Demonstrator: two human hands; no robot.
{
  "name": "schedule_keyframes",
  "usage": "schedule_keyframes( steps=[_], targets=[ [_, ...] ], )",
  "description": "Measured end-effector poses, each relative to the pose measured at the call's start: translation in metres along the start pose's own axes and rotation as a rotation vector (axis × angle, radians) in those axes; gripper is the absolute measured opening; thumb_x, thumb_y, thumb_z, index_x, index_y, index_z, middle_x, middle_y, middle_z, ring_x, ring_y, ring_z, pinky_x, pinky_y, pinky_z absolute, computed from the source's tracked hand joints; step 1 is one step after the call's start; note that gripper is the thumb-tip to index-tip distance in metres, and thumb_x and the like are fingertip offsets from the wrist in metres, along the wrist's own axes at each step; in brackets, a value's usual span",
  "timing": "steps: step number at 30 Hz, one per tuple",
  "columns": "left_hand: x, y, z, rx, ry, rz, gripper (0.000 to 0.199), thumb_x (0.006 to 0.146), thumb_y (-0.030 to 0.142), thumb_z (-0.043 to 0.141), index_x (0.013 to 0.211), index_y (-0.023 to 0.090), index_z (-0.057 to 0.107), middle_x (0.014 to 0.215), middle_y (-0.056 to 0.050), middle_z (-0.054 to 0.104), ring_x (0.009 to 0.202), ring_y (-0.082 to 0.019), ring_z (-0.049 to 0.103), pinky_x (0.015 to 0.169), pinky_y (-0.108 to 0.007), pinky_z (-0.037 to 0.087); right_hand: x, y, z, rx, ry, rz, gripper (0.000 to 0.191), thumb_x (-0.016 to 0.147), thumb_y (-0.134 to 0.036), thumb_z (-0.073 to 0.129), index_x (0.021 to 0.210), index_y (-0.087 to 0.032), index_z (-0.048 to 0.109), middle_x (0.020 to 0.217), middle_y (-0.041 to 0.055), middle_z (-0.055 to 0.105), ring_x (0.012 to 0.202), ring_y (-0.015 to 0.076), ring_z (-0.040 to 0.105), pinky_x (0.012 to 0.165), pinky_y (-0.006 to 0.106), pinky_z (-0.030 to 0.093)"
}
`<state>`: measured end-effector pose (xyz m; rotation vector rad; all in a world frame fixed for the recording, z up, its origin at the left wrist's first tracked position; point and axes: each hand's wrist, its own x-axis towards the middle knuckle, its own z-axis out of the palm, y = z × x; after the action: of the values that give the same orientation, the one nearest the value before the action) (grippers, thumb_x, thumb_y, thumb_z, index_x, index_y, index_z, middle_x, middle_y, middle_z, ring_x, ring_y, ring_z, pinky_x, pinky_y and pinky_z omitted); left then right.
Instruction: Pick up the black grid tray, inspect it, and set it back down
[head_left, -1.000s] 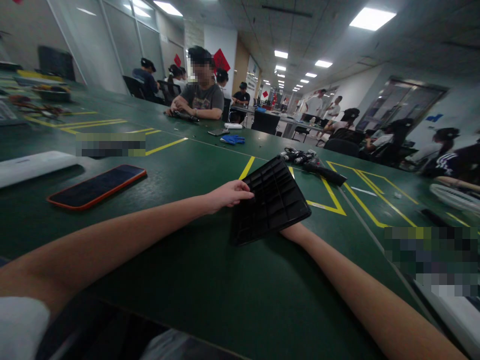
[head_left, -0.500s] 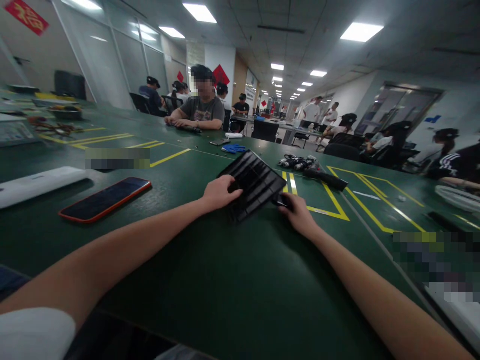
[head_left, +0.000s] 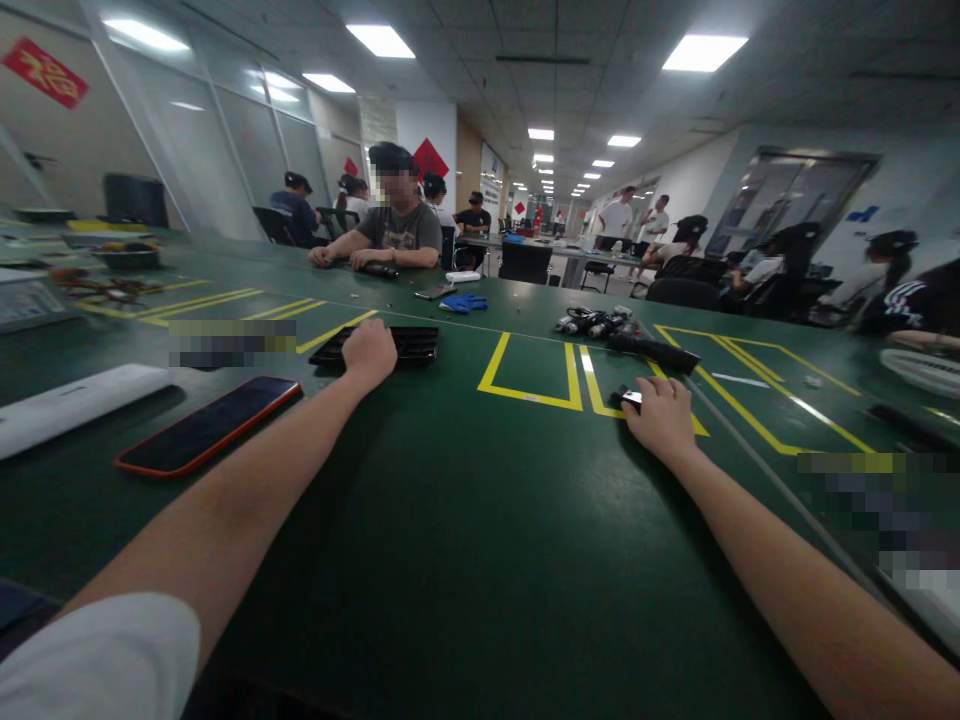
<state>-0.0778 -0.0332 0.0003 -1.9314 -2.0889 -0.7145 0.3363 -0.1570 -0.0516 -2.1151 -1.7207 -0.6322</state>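
Lying flat on the green worktop [head_left: 465, 520], a black ribbed tray [head_left: 379, 347] is seen at about 11 o'clock from the middle of the view. The left hand [head_left: 370, 352] is laid on top of its near edge, with the fingers curled down over it. It cannot be told if the grip is tight or if the hand is only resting there.

Over at 2 o'clock, the right hand [head_left: 660, 415] is set on the worktop. Its fingers are bent over a small black and silver part [head_left: 626, 397], which is touched at the fingertips. It cannot be told if the part is truly gripped.

A phone with an orange rim [head_left: 210, 425] is laid at 9 o'clock, near the left arm. A long white box [head_left: 75, 400] is seen just past it. Yellow lines [head_left: 534, 375] are painted between the two hands. At 1 o'clock, a bunch of small black and silver parts [head_left: 592, 322] is kept beside a long black tool [head_left: 651, 350]. Blue gloves [head_left: 463, 301] are seen at 12 o'clock. Another person [head_left: 394, 225] is seated across the worktop.
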Motion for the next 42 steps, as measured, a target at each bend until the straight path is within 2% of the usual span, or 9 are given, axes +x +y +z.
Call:
schedule_keyframes(
  steps=[5,9,16,21,24,28,31,36,42],
  targets=[
    [-0.049,0.044,0.008,-0.238,-0.127,0.432,0.042,0.081,0.006,0.031,0.118,0.010,0.051,0.110,-0.014,0.057,0.100,-0.022,0.055,0.088,-0.031,0.041,-0.021,-0.046,-0.023,0.114,0.006,-0.226,0.046,0.084,-0.031,0.041,0.122,-0.007,0.049,0.127,0.0197,0.048,0.123,0.0359,0.034,0.101,0.055,0.028],
    [-0.088,0.079,0.010,-0.324,-0.353,0.817,0.043,0.078,0.003,0.036,0.114,0.013,0.056,0.122,-0.011,0.055,0.113,-0.021,0.050,0.099,-0.033,0.035,-0.047,-0.095,-0.044,0.332,-0.213,-0.497,0.048,0.088,-0.041,0.036,0.126,-0.013,0.047,0.131,0.0146,0.047,0.124,0.0303,0.039,0.103,0.052,0.031],
    [-0.095,0.090,0.009,-0.377,-0.444,0.910,0.033,0.087,0.019,0.036,0.113,0.014,0.056,0.124,-0.012,0.055,0.115,-0.021,0.050,0.100,-0.036,0.034,-0.061,-0.116,-0.059,0.469,-0.391,-0.669,0.049,0.090,-0.042,0.030,0.128,-0.016,0.045,0.136,0.0144,0.043,0.128,0.0277,0.036,0.106,0.051,0.029],
    [-0.101,0.089,0.004,-0.350,-0.297,0.834,0.041,0.086,0.024,0.040,0.124,0.010,0.044,0.129,-0.016,0.048,0.120,-0.024,0.043,0.102,-0.040,0.030,-0.052,-0.110,-0.058,0.460,-0.319,-0.685,0.046,0.090,-0.041,0.032,0.126,-0.017,0.048,0.132,0.0124,0.047,0.125,0.0266,0.039,0.105,0.050,0.031],
    [-0.105,0.089,-0.004,-0.349,-0.099,0.764,0.049,0.084,0.032,0.045,0.127,0.009,0.038,0.130,-0.018,0.043,0.121,-0.027,0.037,0.102,-0.043,0.029,-0.037,-0.093,-0.050,0.314,-0.066,-0.610,0.042,0.088,-0.032,0.035,0.125,-0.016,0.047,0.133,0.0123,0.046,0.128,0.0281,0.034,0.109,0.053,0.019],
    [-0.103,0.091,-0.009,-0.221,-0.157,0.693,0.047,0.084,0.046,0.045,0.115,0.010,0.047,0.112,-0.015,0.052,0.103,-0.026,0.048,0.088,-0.039,0.040,-0.017,-0.047,-0.030,0.083,0.191,-0.308,0.047,0.087,-0.029,0.037,0.130,-0.010,0.041,0.138,0.0158,0.038,0.132,0.0307,0.024,0.110,0.054,0.009],
    [-0.098,0.092,-0.006,-0.105,-0.327,0.633,0.035,0.086,0.043,0.040,0.097,0.012,0.055,0.096,-0.011,0.058,0.088,-0.023,0.055,0.075,-0.033,0.045,-0.008,-0.015,-0.015,0.015,0.054,-0.069,0.049,0.086,-0.034,0.038,0.129,-0.011,0.042,0.135,0.0168,0.041,0.126,0.0354,0.031,0.103,0.059,0.019],
    [-0.095,0.089,0.001,-0.257,-0.403,0.613,0.018,0.083,0.030,0.046,0.084,0.015,0.056,0.088,-0.008,0.061,0.081,-0.020,0.057,0.071,-0.032,0.044,-0.003,0.003,-0.004,0.037,-0.246,-0.044,0.045,0.086,-0.035,0.034,0.120,-0.009,0.050,0.120,0.0178,0.053,0.113,0.0319,0.042,0.092,0.046,0.038],
    [-0.062,0.079,0.007,-0.719,-0.362,0.120,0.008,0.075,0.020,0.049,0.070,0.015,0.052,0.067,-0.003,0.058,0.058,-0.013,0.056,0.053,-0.024,0.044,-0.001,0.001,-0.005,0.028,-0.242,-0.052,0.047,0.086,-0.035,0.032,0.122,-0.008,0.049,0.121,0.0173,0.052,0.114,0.0329,0.041,0.092,0.045,0.038]
  ],
)
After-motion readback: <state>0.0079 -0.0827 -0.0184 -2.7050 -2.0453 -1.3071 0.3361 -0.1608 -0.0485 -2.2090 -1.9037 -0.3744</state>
